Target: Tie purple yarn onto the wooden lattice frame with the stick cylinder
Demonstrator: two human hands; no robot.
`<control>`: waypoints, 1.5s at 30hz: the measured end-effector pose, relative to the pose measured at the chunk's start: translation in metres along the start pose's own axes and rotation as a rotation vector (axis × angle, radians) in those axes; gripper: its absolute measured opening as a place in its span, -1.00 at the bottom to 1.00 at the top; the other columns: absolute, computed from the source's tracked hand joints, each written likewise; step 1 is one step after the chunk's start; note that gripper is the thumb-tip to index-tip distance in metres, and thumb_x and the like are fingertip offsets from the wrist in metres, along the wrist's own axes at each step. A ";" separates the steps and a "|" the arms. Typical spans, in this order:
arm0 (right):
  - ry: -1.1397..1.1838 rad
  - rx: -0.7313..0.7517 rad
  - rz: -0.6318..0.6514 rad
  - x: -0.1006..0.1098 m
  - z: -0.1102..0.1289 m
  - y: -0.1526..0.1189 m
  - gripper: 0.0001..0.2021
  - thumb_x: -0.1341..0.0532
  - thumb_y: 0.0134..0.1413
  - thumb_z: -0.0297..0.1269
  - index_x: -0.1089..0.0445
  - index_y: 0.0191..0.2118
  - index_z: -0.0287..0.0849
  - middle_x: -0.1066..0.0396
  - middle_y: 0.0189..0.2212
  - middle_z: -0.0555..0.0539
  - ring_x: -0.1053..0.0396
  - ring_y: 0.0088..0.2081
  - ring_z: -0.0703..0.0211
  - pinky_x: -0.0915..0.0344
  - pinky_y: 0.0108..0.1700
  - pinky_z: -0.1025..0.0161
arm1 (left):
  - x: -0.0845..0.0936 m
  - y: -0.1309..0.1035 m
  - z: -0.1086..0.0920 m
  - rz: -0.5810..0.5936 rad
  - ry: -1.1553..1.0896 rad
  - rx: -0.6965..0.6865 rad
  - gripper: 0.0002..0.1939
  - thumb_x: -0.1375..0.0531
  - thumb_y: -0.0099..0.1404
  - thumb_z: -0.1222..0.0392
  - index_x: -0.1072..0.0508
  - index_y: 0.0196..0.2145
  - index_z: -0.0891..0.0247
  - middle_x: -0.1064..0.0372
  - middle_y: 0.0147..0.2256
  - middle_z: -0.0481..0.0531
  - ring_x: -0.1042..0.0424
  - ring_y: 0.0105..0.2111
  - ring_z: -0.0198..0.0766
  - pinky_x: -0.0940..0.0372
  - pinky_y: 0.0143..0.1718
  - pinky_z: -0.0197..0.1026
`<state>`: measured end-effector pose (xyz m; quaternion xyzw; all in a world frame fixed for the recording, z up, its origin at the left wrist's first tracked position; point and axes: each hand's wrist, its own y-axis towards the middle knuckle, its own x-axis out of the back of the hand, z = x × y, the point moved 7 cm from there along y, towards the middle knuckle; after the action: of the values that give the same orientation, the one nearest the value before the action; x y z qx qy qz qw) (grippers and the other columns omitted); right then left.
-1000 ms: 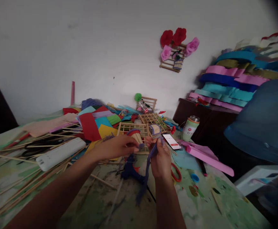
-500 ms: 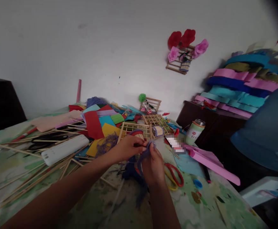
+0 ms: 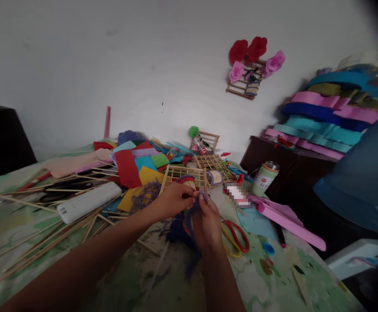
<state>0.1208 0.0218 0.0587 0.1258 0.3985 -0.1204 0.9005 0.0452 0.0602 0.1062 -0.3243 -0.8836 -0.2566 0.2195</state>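
My left hand [image 3: 177,200] and my right hand [image 3: 208,219] meet over the middle of the table, fingertips almost touching. Both are closed on purple yarn [image 3: 193,216], which hangs down from my right hand past its wrist. Just behind my left hand shows a small stick cup with a red and dark rim [image 3: 186,178], partly hidden by the fingers. Dark blue yarn [image 3: 177,232] lies below the hands. Red and yellow scissors [image 3: 237,238] rest on the table to the right of my right hand.
Bamboo sticks [image 3: 55,240], a white box-like piece [image 3: 89,201] and coloured felt sheets [image 3: 128,169] cover the left side. Stick lattices [image 3: 172,175] stand behind my hands. To the right are a jar [image 3: 266,178] and a pink roll [image 3: 292,225]. A patterned cloth [image 3: 273,286] covers the table.
My right hand has shifted slightly up and left, its fingers closer to my left fingertips. The purple yarn has moved with it. Both hands keep their hold.
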 end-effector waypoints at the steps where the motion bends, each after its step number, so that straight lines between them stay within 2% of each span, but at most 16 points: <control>1: 0.009 0.000 0.001 0.000 0.000 0.000 -0.85 -0.33 -0.14 -0.32 -0.46 -0.36 -0.22 -0.48 -0.40 0.00 -0.41 -0.32 0.31 -0.30 -0.20 0.38 | 0.000 0.000 -0.001 0.001 0.005 -0.004 -0.80 -0.08 0.16 0.24 -0.48 -0.46 0.36 -0.38 -0.50 -0.04 -0.30 -0.48 -0.33 -0.14 -0.47 -0.35; 4: 0.014 0.004 0.008 -0.001 0.001 0.000 -0.85 -0.33 -0.14 -0.32 -0.46 -0.37 -0.23 -0.48 -0.41 -0.01 -0.41 -0.34 0.30 -0.31 -0.24 0.38 | 0.001 -0.001 -0.003 -0.011 0.013 -0.019 -0.82 -0.09 0.11 0.28 -0.46 -0.54 0.36 -0.38 -0.52 -0.04 -0.31 -0.48 -0.34 -0.14 -0.48 -0.36; 7: 0.015 0.009 0.001 0.000 0.001 0.001 -0.90 -0.30 -0.08 -0.32 -0.43 -0.39 -0.22 -0.48 -0.43 0.00 -0.41 -0.39 0.33 -0.32 -0.28 0.39 | 0.003 -0.001 0.000 -0.026 -0.017 -0.004 -0.84 -0.11 0.10 0.28 -0.49 -0.51 0.34 -0.43 -0.50 -0.04 -0.37 -0.45 -0.32 -0.19 -0.44 -0.36; 10: 0.030 0.041 -0.075 0.009 0.003 0.004 -0.91 -0.27 -0.02 -0.32 -0.39 -0.45 -0.21 -0.48 -0.43 0.01 -0.42 -0.37 0.33 -0.34 -0.23 0.36 | 0.008 0.000 0.004 -0.055 -0.073 0.025 -0.83 -0.13 0.11 0.25 -0.52 -0.43 0.31 -0.48 -0.43 -0.03 -0.42 -0.40 -0.28 -0.24 -0.38 -0.33; 14: 0.060 0.082 -0.216 0.024 0.009 0.007 -0.89 -0.20 0.07 -0.34 -0.34 -0.45 -0.19 -0.47 -0.44 0.02 -0.43 -0.34 0.32 -0.36 -0.22 0.32 | 0.024 0.001 0.004 -0.116 -0.031 0.043 -0.84 -0.17 0.08 0.20 -0.52 -0.45 0.32 -0.44 -0.50 -0.03 -0.38 -0.47 -0.28 -0.21 -0.45 -0.32; 16: 0.098 0.085 -0.235 0.027 0.012 0.008 -0.88 -0.16 0.10 -0.35 -0.32 -0.45 -0.18 -0.45 -0.46 0.03 -0.42 -0.35 0.34 -0.37 -0.24 0.34 | 0.041 0.001 0.006 -0.209 -0.072 0.039 -0.81 -0.17 0.08 0.16 -0.51 -0.44 0.32 -0.43 -0.50 -0.01 -0.37 -0.47 -0.27 -0.21 -0.44 -0.30; 19: 0.137 0.054 -0.230 0.026 0.014 0.008 -0.86 -0.14 0.11 -0.38 -0.29 -0.47 -0.17 -0.42 -0.49 0.05 -0.43 -0.36 0.35 -0.38 -0.25 0.37 | 0.077 -0.004 0.012 -0.468 -0.179 0.033 -0.79 -0.19 0.07 0.10 -0.47 -0.43 0.32 -0.40 -0.50 -0.02 -0.33 -0.50 -0.29 -0.19 -0.46 -0.29; 22: 0.141 0.007 -0.244 0.024 0.011 0.007 -0.88 -0.15 0.10 -0.39 -0.29 -0.46 -0.18 -0.42 -0.50 0.05 -0.43 -0.37 0.34 -0.39 -0.26 0.37 | 0.110 -0.012 0.016 -0.697 -0.144 -0.010 -0.82 -0.21 0.07 0.11 -0.41 -0.47 0.30 -0.29 -0.57 -0.07 -0.25 -0.54 -0.34 -0.14 -0.48 -0.30; 25: 0.132 -0.017 -0.224 0.021 0.007 0.006 -0.89 -0.15 0.09 -0.38 -0.29 -0.45 -0.17 -0.42 -0.50 0.05 -0.43 -0.39 0.34 -0.40 -0.28 0.36 | 0.124 -0.015 0.017 -0.753 -0.114 -0.070 -0.84 -0.20 0.09 0.14 -0.36 -0.49 0.28 -0.29 -0.52 -0.06 -0.27 -0.48 -0.33 -0.18 -0.41 -0.28; 28: 0.126 -0.029 -0.186 0.019 0.003 0.007 -0.87 -0.13 0.10 -0.37 -0.28 -0.47 -0.16 -0.42 -0.50 0.04 -0.43 -0.39 0.34 -0.40 -0.28 0.35 | 0.115 -0.010 0.021 -0.677 -0.296 -0.054 -0.83 -0.17 0.13 0.12 -0.30 -0.48 0.27 -0.35 -0.43 -0.02 -0.34 -0.41 -0.30 -0.23 -0.35 -0.25; 30: 0.135 -0.055 -0.147 0.017 0.000 0.008 -0.86 -0.12 0.10 -0.36 -0.29 -0.47 -0.16 -0.43 -0.48 0.03 -0.43 -0.38 0.33 -0.40 -0.26 0.34 | 0.095 -0.005 0.024 -0.564 -0.447 0.009 -0.83 -0.15 0.15 0.12 -0.26 -0.44 0.27 -0.37 -0.40 -0.01 -0.37 -0.41 -0.30 -0.25 -0.37 -0.25; 32: 0.152 -0.088 -0.109 0.014 -0.003 0.008 -0.87 -0.13 0.10 -0.33 -0.30 -0.47 -0.16 -0.45 -0.45 0.01 -0.44 -0.35 0.32 -0.40 -0.21 0.32 | 0.069 -0.001 0.024 -0.427 -0.514 0.074 -0.83 -0.14 0.17 0.11 -0.26 -0.42 0.27 -0.36 -0.42 -0.02 -0.35 -0.49 -0.34 -0.23 -0.46 -0.30; 35: 0.187 -0.139 -0.078 0.012 -0.007 0.008 -0.84 -0.13 0.11 -0.29 -0.31 -0.47 -0.16 -0.46 -0.40 -0.02 -0.44 -0.27 0.29 -0.38 -0.12 0.28 | 0.033 0.003 0.022 -0.257 -0.435 0.129 -0.84 -0.12 0.19 0.13 -0.26 -0.43 0.28 -0.28 -0.53 -0.10 -0.20 -0.64 -0.44 -0.09 -0.60 -0.37; 37: 0.211 -0.166 -0.059 0.009 -0.009 0.008 -0.80 -0.10 0.14 -0.27 -0.31 -0.48 -0.17 -0.46 -0.39 -0.05 -0.44 -0.25 0.27 -0.36 -0.08 0.26 | 0.017 0.005 0.021 -0.175 -0.347 0.134 -0.86 -0.10 0.19 0.17 -0.28 -0.45 0.28 -0.26 -0.58 -0.11 -0.23 -0.63 -0.41 -0.09 -0.59 -0.36; 40: 0.239 -0.188 -0.019 0.004 -0.010 0.007 -0.77 -0.06 0.16 -0.25 -0.31 -0.47 -0.18 -0.44 -0.42 -0.05 -0.43 -0.32 0.28 -0.37 -0.13 0.30 | 0.004 0.007 0.021 -0.107 -0.251 0.098 -0.88 -0.07 0.20 0.23 -0.32 -0.46 0.28 -0.32 -0.59 -0.08 -0.34 -0.54 -0.34 -0.18 -0.49 -0.33; 45: 0.206 -0.198 0.003 -0.003 -0.006 0.004 -0.68 0.00 0.19 -0.12 -0.36 -0.44 -0.15 -0.43 -0.46 -0.03 -0.41 -0.39 0.26 -0.39 -0.17 0.27 | 0.003 0.007 0.022 -0.136 -0.236 0.100 -0.93 -0.10 0.17 0.24 -0.30 -0.45 0.26 -0.31 -0.62 -0.10 -0.35 -0.55 -0.32 -0.23 -0.47 -0.30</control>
<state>0.1161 0.0279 0.0569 0.0485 0.4984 -0.0656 0.8631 0.0432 0.0788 0.0928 -0.2805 -0.9349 -0.1866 0.1120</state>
